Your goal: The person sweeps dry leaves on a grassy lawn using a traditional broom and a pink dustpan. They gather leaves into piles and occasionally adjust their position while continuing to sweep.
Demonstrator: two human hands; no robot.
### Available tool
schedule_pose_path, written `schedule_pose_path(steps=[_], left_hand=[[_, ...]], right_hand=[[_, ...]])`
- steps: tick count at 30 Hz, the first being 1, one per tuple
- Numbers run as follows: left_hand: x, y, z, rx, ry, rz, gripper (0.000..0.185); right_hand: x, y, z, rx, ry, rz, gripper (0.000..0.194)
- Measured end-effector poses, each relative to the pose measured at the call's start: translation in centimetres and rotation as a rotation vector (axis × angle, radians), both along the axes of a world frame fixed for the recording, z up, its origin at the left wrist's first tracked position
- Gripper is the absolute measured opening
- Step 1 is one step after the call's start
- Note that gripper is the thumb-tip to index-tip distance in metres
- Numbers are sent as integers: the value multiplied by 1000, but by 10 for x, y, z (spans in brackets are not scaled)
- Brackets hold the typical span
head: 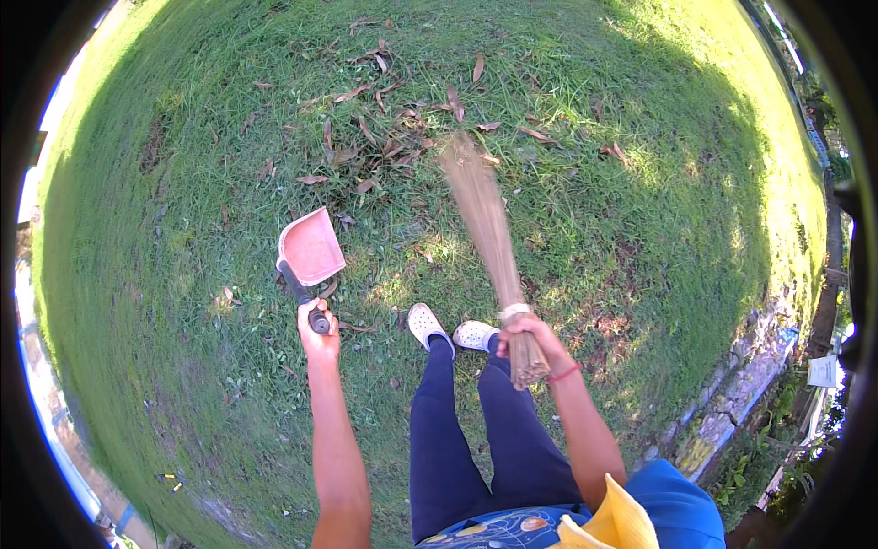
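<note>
My left hand [319, 331] grips the dark handle of a pink dustpan [312, 248], which is held over the grass with its flat open edge facing right. No leaves show in the pan. In my right hand [534, 336] is a stick broom [488, 226], a bundle of thin twigs bound with a pale band just above my fist. Its twig tips are blurred and reach the right side of a scattered heap of dry brown leaves [398, 147]. Loose cut grass lies among the leaves.
My feet in pale clogs [426, 322] stand on the lawn [658, 226]. A stone edging [737, 405] borders plants at the lower right. Small yellow-and-black objects [171, 480] lie on the grass at lower left. More dry leaves [228, 297] are strewn left of the dustpan.
</note>
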State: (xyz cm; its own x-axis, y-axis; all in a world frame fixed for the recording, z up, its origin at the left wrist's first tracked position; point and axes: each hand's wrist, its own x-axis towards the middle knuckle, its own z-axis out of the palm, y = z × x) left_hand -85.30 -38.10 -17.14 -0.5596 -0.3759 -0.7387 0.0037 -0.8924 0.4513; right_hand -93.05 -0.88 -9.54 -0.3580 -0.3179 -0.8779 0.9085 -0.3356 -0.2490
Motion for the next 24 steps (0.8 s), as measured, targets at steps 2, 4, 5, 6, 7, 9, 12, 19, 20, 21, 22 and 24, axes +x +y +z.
schedule_pose_path(steps=[2,4,5,6,7,9,12,19,20,21,22,24], left_hand=[[-6,-1,2,-17,-12,-12,15],[-16,7,0,-41,21,-26,15],[-23,13,-3,-45,15,-20,15],[-28,16,-5,-58,16,-16,15],[-31,20,-6,-82,40,-21,14],[-41,26,-10,-32,36,-36,14],[-53,31,-11,-26,52,-68,15],[-57,16,1,71,39,-140,14],[-56,15,1,49,18,-144,14],[-55,14,-1,49,27,-154,14],[-54,15,-2,50,33,-165,14],[-51,19,-6,23,30,-148,15]], right_hand=[[-10,52,-14,170,26,-82,28],[-39,71,-48,337,11,-121,18],[-57,71,-66,468,-53,-187,16],[-72,62,-83,309,-113,-103,17],[-79,47,-99,271,-175,-50,18],[-81,2,-121,154,-104,189,18],[-74,-25,-104,-136,-19,278,26],[1,55,2,30,-3,9,38],[1,72,-1,83,-32,-58,39],[-5,85,-12,207,32,-113,36],[-11,93,-27,403,41,-143,32],[-30,92,-63,544,-88,-246,23]])
